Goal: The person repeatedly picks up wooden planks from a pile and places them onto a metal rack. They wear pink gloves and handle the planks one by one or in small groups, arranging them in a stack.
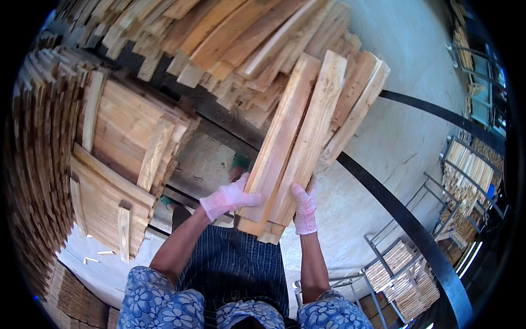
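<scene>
Between my two hands is a bundle of long wooden boards (285, 148), slanting up and away to the right. My left hand (231, 198), in a pale pink knit glove, grips the near left edge with its thumb over the top board. On the opposite edge my right hand (305, 207), gloved alike, clasps the boards' side; its fingers underneath are hidden. Past the far ends of the held boards, more loose boards (353, 98) lie at a similar slant. A big heap of boards (235, 33) fills the area beyond.
At left stand stacked wooden panels (118, 205) with crosswise strips, beside a tall pile of planks (41, 153). A black curved band (400, 208) crosses the right side. Metal-framed racks with wood strips (405, 274) stand at lower right. Small wood scraps (98, 256) lie on the floor.
</scene>
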Action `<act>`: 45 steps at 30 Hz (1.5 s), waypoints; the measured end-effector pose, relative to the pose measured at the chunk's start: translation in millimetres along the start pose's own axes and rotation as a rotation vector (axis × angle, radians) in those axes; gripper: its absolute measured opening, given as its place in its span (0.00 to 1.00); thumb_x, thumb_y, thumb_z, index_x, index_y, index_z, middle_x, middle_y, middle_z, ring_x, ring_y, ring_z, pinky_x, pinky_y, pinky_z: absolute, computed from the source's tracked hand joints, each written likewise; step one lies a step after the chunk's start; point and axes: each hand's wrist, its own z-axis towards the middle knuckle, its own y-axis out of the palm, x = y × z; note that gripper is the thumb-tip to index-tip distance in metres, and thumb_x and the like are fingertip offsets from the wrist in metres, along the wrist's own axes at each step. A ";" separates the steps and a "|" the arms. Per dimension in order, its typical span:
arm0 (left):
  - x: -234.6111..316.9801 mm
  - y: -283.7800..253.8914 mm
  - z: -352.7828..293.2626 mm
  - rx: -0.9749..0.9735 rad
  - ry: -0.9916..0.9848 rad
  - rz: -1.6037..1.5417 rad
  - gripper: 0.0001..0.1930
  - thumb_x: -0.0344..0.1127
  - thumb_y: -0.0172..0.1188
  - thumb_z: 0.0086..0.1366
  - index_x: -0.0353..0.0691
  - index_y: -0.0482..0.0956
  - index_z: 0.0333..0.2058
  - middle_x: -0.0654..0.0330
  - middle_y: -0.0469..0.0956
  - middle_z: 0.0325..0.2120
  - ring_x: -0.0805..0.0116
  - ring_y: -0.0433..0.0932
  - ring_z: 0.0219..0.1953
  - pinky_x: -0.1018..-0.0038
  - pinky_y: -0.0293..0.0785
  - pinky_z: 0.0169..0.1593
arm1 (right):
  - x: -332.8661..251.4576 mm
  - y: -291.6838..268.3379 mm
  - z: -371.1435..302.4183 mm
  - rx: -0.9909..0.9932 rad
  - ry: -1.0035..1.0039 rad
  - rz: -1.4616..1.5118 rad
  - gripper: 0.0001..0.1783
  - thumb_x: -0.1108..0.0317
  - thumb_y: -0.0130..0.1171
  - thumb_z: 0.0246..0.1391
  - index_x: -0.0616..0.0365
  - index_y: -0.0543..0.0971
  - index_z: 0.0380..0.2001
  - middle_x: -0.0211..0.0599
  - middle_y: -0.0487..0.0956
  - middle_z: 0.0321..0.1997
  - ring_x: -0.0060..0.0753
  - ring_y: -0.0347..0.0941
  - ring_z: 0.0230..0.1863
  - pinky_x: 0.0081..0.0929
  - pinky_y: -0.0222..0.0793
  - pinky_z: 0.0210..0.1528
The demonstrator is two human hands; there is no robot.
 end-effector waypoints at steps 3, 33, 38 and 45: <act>6.7 -8.4 -11.5 0.128 -0.097 0.129 0.51 0.55 0.72 0.58 0.35 0.56 0.71 0.48 0.76 0.59 0.60 0.77 0.58 0.65 0.76 0.60 | 11.7 36.2 -12.7 0.102 0.175 -0.056 0.46 0.57 0.64 0.62 0.61 0.52 0.75 0.50 0.70 0.67 0.43 0.69 0.66 0.38 0.65 0.70; -91.0 -277.2 -190.1 1.547 -0.105 0.108 0.53 0.52 0.69 0.58 0.48 0.45 0.74 0.36 0.61 0.64 0.34 0.68 0.64 0.48 0.71 0.62 | 117.7 419.5 87.3 -0.620 -0.765 -1.653 0.47 0.48 0.66 0.56 0.51 0.59 0.74 0.62 0.71 0.64 0.64 0.67 0.65 0.51 0.65 0.66; -66.6 -311.3 -187.7 1.469 -0.091 -0.140 0.51 0.47 0.66 0.60 0.56 0.42 0.75 0.31 0.56 0.67 0.32 0.67 0.65 0.49 0.71 0.63 | 128.2 510.7 10.9 -0.487 -0.824 -1.908 0.54 0.52 0.66 0.57 0.44 0.46 0.78 0.64 0.67 0.67 0.66 0.70 0.62 0.52 0.70 0.62; -122.3 -285.2 -207.6 1.729 -0.139 0.141 0.48 0.50 0.63 0.62 0.50 0.48 0.75 0.29 0.56 0.68 0.27 0.62 0.67 0.43 0.63 0.67 | 111.8 520.2 16.6 -0.448 -0.594 -1.904 0.57 0.51 0.68 0.55 0.40 0.44 0.78 0.63 0.67 0.66 0.65 0.74 0.60 0.53 0.72 0.60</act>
